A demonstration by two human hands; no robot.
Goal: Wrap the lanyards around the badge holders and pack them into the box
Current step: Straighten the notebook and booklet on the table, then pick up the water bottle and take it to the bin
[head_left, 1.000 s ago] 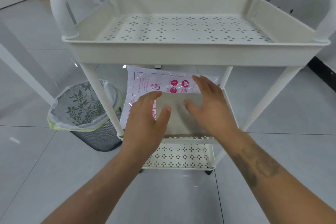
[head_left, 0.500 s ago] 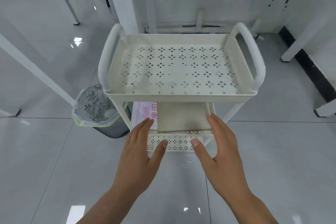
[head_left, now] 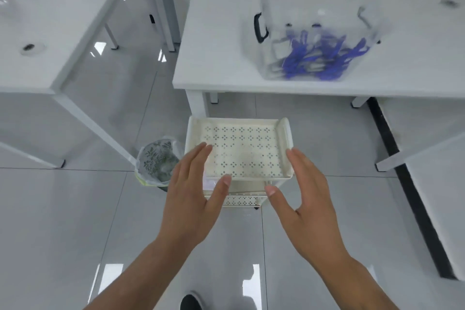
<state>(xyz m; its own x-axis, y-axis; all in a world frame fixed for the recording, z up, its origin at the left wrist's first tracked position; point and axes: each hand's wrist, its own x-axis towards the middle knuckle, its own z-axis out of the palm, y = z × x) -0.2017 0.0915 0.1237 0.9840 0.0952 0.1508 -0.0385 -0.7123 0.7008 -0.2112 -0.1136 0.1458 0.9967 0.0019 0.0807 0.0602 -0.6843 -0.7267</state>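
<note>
Both hands are empty and held out in front of the body, over a cream perforated trolley (head_left: 241,151) that stands on the floor just below the tabletop (head_left: 221,40). The left hand (head_left: 191,199) has its fingers (head_left: 198,156) straight and slightly spread, thumb apart, gripping nothing; the right hand (head_left: 309,199) mirrors it, fingers straight, thumb apart, palm facing inward, also gripping nothing. The task's things sit well apart from the hands, at about 1 o'clock up on the tabletop: a clear plastic box (head_left: 317,40) with a black handle (head_left: 259,29) on its left end, and inside it a tangle of blue lanyards (head_left: 324,60) with pale badge holders (head_left: 279,51) among them, all smeared by camera motion. Judging from this, the wrapping has not begun or is between items; the step in hand looks like a turn toward the box. The next move would call for reaching up and forward toward 1 o'clock, picking out one badge holder with its lanyard from the tangle, and separating it cleanly so that neighbouring straps do not drag out with it. At 9 o'clock from the trolley stands a waste bin (head_left: 158,161) lined with a leaf-patterned bag. No brand, label or writing can be read anywhere; the blur and the distance leave nothing legible on the box or its contents.
</note>
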